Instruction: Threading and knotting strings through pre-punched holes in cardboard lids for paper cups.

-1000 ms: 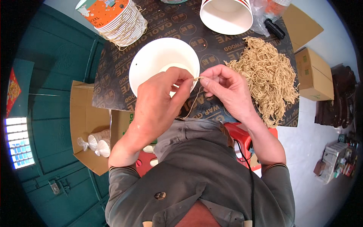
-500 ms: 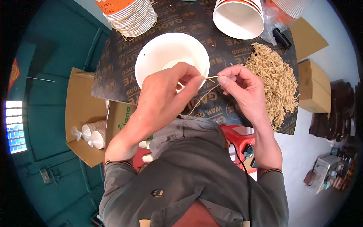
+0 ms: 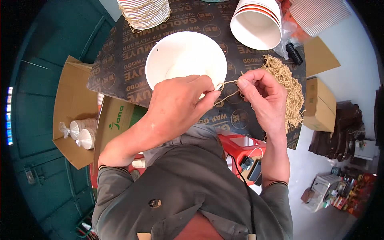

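Note:
A white paper tub (image 3: 176,52) lies with its mouth turned toward me, a small dark hole showing near its left rim. At the tub's lower right rim, my left hand (image 3: 182,98) pinches a thin tan cord (image 3: 229,82). My right hand (image 3: 265,96) grips the same cord a short way to the right, fingertips pressed together. A short length stretches between the two hands, and a looser strand runs below it. Beside my right hand lies a heap of tan cords (image 3: 294,94). My left fingers hide how the cord meets the rim.
A stack of tubs with cords (image 3: 146,14) stands at the far left of the dark printed board (image 3: 132,64). More white tubs (image 3: 256,30) lie far right, near a black clip-like object (image 3: 294,54). An open cardboard box (image 3: 72,104) holds bagged white items below left. A red stool (image 3: 236,146) is beneath.
My right hand has drawn slightly away from the left, lengthening the cord between them. The whole view has shifted a little. Both hands keep their pinch.

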Action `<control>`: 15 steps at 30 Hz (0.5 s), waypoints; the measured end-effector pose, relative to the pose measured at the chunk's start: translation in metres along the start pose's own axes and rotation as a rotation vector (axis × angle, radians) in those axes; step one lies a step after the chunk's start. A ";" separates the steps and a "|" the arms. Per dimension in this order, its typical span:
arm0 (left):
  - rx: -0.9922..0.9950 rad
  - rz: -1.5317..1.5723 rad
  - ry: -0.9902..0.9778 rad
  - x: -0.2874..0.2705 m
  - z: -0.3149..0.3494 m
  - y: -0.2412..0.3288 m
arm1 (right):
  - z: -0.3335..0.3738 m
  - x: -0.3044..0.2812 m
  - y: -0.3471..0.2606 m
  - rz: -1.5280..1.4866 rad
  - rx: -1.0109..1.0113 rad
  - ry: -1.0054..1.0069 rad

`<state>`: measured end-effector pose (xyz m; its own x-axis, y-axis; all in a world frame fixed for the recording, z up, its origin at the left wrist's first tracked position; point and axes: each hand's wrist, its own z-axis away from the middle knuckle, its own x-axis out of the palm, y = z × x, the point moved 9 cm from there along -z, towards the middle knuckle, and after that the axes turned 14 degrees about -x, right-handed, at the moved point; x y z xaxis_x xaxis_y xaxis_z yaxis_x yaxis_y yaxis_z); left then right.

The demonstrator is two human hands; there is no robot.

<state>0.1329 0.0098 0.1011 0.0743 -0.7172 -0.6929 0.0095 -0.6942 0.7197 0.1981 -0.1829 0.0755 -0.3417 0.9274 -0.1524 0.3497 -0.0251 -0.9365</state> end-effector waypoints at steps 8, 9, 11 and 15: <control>0.057 -0.035 0.061 0.001 0.002 0.000 | 0.002 -0.003 -0.005 0.054 -0.025 -0.003; 0.057 -0.031 0.067 0.001 0.002 0.000 | 0.002 -0.002 -0.006 0.039 -0.043 -0.007; 0.060 -0.051 0.073 0.003 0.003 0.000 | 0.001 -0.002 -0.010 0.038 -0.032 -0.010; 0.056 -0.061 0.071 0.005 0.004 -0.001 | 0.001 -0.003 -0.009 0.023 -0.008 -0.003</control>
<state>0.1294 0.0067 0.0961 0.1456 -0.6686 -0.7292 -0.0394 -0.7404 0.6710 0.1949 -0.1856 0.0836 -0.3357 0.9257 -0.1744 0.3645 -0.0431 -0.9302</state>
